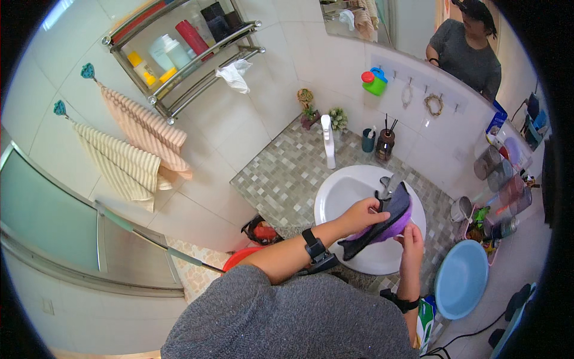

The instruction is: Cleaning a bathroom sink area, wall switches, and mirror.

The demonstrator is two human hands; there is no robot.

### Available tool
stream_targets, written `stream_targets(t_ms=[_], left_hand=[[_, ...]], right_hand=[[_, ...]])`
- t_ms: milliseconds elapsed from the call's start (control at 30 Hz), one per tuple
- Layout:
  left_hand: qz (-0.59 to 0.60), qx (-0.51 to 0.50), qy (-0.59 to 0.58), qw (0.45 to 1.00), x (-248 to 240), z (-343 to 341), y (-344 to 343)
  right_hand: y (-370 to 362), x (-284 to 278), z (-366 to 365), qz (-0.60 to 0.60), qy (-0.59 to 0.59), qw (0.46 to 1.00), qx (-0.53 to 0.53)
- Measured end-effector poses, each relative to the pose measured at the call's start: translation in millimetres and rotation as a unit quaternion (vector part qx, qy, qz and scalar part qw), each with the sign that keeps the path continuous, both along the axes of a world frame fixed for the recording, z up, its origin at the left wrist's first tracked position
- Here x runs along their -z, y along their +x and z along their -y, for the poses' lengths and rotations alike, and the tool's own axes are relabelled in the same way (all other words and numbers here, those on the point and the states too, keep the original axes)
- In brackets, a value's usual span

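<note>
Over the white washbasin (326,206), a black-and-purple cloth item (397,224) is stretched between my two hands. Its dark side faces up and the purple shows along the right; its exact kind is unclear. My left hand (360,216) pinches the dark upper part, with a black band on that wrist. On the lower right, my right hand (411,241) pinches the purple edge between bent fingers. Just behind the cloth, at the basin's far side, a shiny greyish thing (392,183) is partly covered and hard to make out. The white faucet (327,140) stands behind the basin.
Mosaic tile covers the counter (281,170). A dark reed diffuser (385,143), a dark cup (368,140) and small plants (338,118) stand at the back. A light blue tub (461,279) is to the right; towels (119,158) and a metal rack (185,102) hang left.
</note>
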State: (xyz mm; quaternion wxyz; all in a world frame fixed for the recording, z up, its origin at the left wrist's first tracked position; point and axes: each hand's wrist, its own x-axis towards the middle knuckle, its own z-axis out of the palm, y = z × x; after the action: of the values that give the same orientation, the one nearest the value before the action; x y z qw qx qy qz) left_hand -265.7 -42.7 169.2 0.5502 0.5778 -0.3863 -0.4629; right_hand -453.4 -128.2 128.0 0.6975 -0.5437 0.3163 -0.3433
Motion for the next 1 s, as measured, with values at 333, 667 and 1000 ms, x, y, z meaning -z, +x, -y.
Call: stream_targets(t_ms=[333, 667, 1000], left_hand=[[-0.046, -0.002, -0.012, 0.999, 4, -4, 23], [0.052, 0.003, -0.004, 0.999, 12, -16, 4], [-0.035, -0.019, 0.027, 0.999, 6, -51, 20]], right_hand=[[4, -16, 1, -0.003, -0.068, 0.998, -0.006], [2, -13, -3, 0.007, -0.063, 0.998, -0.001], [4, -9, 7, 0.058, 0.003, 0.998, -0.023]])
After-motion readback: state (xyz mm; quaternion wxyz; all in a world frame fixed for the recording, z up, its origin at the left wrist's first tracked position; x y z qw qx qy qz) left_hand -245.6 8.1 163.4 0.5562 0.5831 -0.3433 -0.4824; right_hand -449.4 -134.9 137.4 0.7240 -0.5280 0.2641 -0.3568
